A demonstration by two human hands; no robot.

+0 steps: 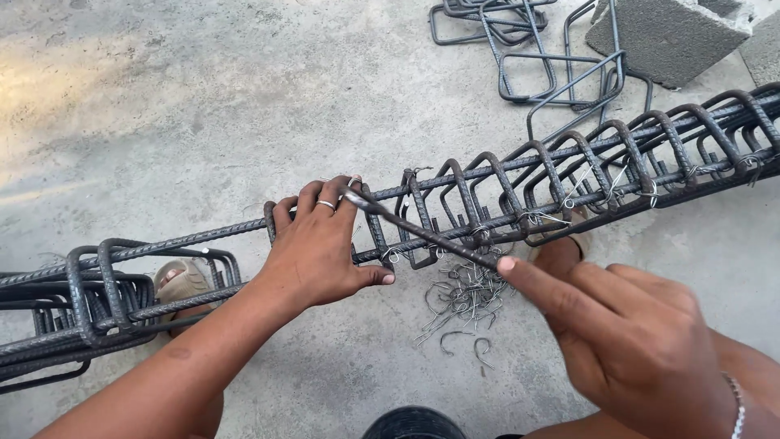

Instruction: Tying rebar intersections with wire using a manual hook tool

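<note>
We see the left hand [321, 248] clasped over the top bar of a long rebar cage [487, 195] that lies slanting across the concrete floor [162, 97], its fingers curled around a stirrup. The right hand [630, 333] grips a thin metal tying hook [418, 230], whose tip meets the cage just beside the left fingertips. Beneath the cage lies a small heap of bent wire ties [463, 301], and 1 pile of loose stirrups [528, 49] rests near 2 concrete blocks [666, 32] at the far side
</note>
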